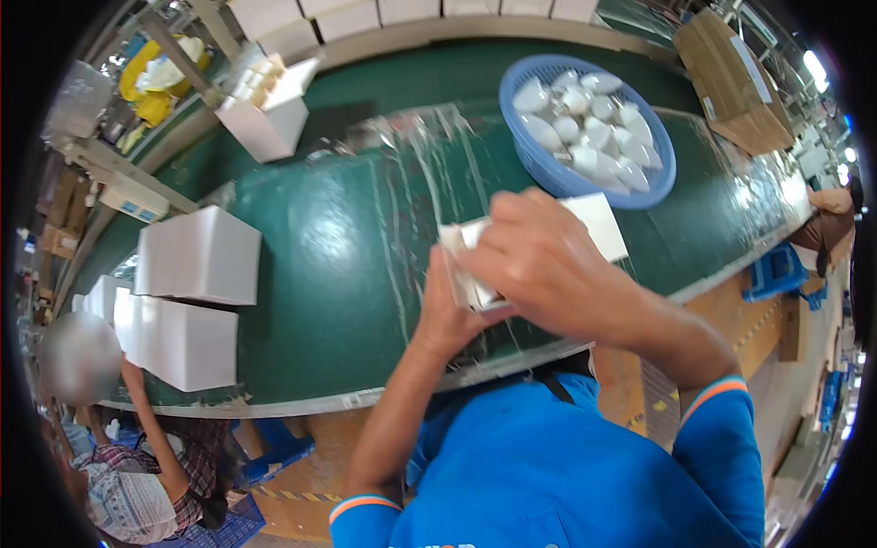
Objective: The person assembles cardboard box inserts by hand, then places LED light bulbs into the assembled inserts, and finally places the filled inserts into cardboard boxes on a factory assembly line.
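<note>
A small white cardboard box (598,228) stands on the green table in front of me, its lid flap folded out to the right. My left hand (443,315) is wrapped round the box's near left side. Over the open top is my right hand (539,260), fingers curled down at the box; whatever they pinch is hidden. Pale dividers or pieces show inside. Just beyond the right hand, a blue plastic basket (665,169) holds several white light bulbs (598,164).
An open white box (274,128) with pale pieces inside stands at the back left. White boxes (201,256) stand at the left, near another person (137,484). At the back right is a brown carton (735,87). White boxes line a shelf (438,32) behind.
</note>
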`<state>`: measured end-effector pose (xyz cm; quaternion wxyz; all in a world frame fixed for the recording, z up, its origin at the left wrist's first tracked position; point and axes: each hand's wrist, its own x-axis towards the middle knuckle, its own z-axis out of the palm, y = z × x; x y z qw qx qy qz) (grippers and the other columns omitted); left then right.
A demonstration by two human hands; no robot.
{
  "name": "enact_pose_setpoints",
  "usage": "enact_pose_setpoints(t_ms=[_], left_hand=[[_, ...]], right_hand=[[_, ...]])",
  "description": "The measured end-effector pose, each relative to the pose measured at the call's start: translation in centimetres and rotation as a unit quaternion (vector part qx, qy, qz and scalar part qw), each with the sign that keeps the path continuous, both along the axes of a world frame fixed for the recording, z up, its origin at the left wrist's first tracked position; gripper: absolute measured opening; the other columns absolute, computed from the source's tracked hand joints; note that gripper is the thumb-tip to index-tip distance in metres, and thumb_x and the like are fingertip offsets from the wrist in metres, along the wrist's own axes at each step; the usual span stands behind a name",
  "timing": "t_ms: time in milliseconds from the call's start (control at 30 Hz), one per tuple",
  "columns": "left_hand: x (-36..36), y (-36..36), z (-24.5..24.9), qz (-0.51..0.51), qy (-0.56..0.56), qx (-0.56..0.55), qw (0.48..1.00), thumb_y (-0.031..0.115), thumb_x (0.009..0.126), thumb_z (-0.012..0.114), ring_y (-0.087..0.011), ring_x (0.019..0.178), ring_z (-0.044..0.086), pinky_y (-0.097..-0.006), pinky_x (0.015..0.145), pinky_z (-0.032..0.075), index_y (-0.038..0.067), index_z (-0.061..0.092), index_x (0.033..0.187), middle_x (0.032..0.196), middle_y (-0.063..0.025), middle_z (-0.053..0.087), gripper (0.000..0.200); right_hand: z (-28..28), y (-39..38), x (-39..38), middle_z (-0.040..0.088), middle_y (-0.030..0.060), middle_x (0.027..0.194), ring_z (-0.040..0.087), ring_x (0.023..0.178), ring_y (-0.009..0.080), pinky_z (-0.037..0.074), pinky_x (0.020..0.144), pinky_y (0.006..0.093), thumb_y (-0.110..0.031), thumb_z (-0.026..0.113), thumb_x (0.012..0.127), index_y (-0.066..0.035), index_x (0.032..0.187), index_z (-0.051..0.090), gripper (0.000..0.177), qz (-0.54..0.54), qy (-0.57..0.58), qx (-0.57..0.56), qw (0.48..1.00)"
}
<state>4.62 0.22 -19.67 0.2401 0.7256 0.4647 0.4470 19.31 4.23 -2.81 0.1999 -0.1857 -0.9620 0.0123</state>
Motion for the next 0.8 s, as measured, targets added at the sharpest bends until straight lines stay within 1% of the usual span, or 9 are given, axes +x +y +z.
enact_pose_setpoints(t_ms=[33, 100, 133, 233, 300, 367, 467, 600, 800], left_hand=[[-0.2, 0.0, 0.2, -0.004, -0.036, -0.048, 0.998, 0.028, 0.053, 0.092, -0.0409, 0.109, 0.048, -0.0467, 0.094, 0.041, -0.004, 0.036, 0.134, 0.122, -0.0214, 0.045, 0.103], [-1.2, -1.0, 1.5, 0.020, 0.046, 0.009, 0.999, 0.028, 0.055, 0.093, -0.0428, 0.120, 0.043, -0.0444, 0.104, 0.037, -0.006, 0.029, 0.140, 0.131, -0.0248, 0.040, 0.112], [-2.0, -1.9, 1.6, 0.023, 0.036, -0.017, 0.999, 0.028, 0.055, 0.093, -0.0409, 0.122, 0.044, -0.0435, 0.104, 0.037, -0.006, 0.026, 0.142, 0.133, -0.0242, 0.040, 0.115], [-3.8, -4.7, 1.9, 0.050, -0.089, -0.136, 0.985, 0.027, 0.057, 0.093, -0.0343, 0.125, 0.047, -0.0394, 0.106, 0.038, -0.005, 0.020, 0.145, 0.136, -0.0208, 0.042, 0.119], [-4.7, -6.3, 2.0, 0.070, -0.150, -0.174, 0.971, 0.026, 0.059, 0.092, -0.0320, 0.124, 0.049, -0.0376, 0.104, 0.040, -0.005, 0.021, 0.145, 0.133, -0.0183, 0.046, 0.115], [-5.8, -7.4, 0.9, 0.074, -0.131, -0.242, 0.959, 0.025, 0.060, 0.091, -0.0322, 0.123, 0.049, -0.0385, 0.104, 0.040, -0.004, 0.030, 0.142, 0.132, -0.0183, 0.046, 0.105], [-5.5, -7.8, 0.3, 0.098, -0.063, -0.242, 0.963, 0.021, 0.061, 0.089, -0.0338, 0.123, 0.048, -0.0399, 0.103, 0.039, -0.001, 0.039, 0.137, 0.131, -0.0182, 0.046, 0.093], [-5.2, -7.3, 1.1, 0.098, -0.064, -0.170, 0.978, 0.018, 0.061, 0.087, -0.0360, 0.123, 0.047, -0.0414, 0.105, 0.038, 0.001, 0.044, 0.133, 0.133, -0.0181, 0.046, 0.085], [-4.9, -7.3, 2.3, 0.116, -0.068, -0.151, 0.979, 0.017, 0.062, 0.087, -0.0354, 0.127, 0.045, -0.0407, 0.107, 0.036, 0.001, 0.044, 0.133, 0.137, -0.0180, 0.045, 0.085]], right_hand=[[0.3, -0.4, 0.0, 0.059, 0.0045, 0.075, 0.052, 0.072, 0.0241, 0.042, 0.065, 0.0376, -0.012, 0.064, 0.067, -0.007, 0.082, 0.064, 0.015, 0.010, 0.045, -0.028, 0.999], [1.7, -1.6, 1.1, 0.065, 0.0051, 0.084, 0.057, 0.078, 0.0251, 0.045, 0.070, 0.0362, -0.001, 0.070, 0.057, -0.006, 0.094, 0.068, 0.037, 0.000, 0.133, -0.045, 0.990], [2.1, -1.7, 2.0, 0.066, 0.0062, 0.086, 0.058, 0.073, 0.0262, 0.046, 0.069, 0.0365, 0.002, 0.069, 0.055, -0.006, 0.094, 0.069, 0.039, -0.014, 0.161, -0.023, 0.987], [1.5, -1.9, 5.3, 0.065, 0.0069, 0.082, 0.058, 0.068, 0.0242, 0.045, 0.063, 0.0347, 0.004, 0.064, 0.058, -0.003, 0.091, 0.068, 0.034, -0.036, 0.216, -0.015, 0.976], [-0.7, -2.2, 6.8, 0.065, 0.0089, 0.082, 0.058, 0.066, 0.0251, 0.046, 0.060, 0.0340, 0.008, 0.060, 0.059, -0.002, 0.088, 0.069, 0.032, -0.063, 0.252, -0.076, 0.963], [-3.3, -3.0, 7.4, 0.065, 0.0099, 0.081, 0.058, 0.065, 0.0246, 0.046, 0.059, 0.0332, 0.009, 0.058, 0.061, -0.001, 0.088, 0.069, 0.030, -0.080, 0.254, -0.107, 0.958], [-6.3, -4.5, 7.4, 0.065, 0.0114, 0.082, 0.059, 0.065, 0.0234, 0.048, 0.060, 0.0313, 0.011, 0.055, 0.065, 0.000, 0.088, 0.068, 0.028, -0.133, 0.292, -0.159, 0.934], [-6.7, -6.4, 6.7, 0.064, 0.0120, 0.085, 0.060, 0.069, 0.0211, 0.049, 0.062, 0.0293, 0.011, 0.054, 0.070, 0.001, 0.090, 0.068, 0.026, -0.177, 0.362, -0.214, 0.890], [-6.3, -8.0, 7.4, 0.064, 0.0116, 0.086, 0.061, 0.071, 0.0208, 0.049, 0.062, 0.0289, 0.010, 0.055, 0.071, 0.000, 0.089, 0.069, 0.024, -0.154, 0.297, -0.239, 0.911]])
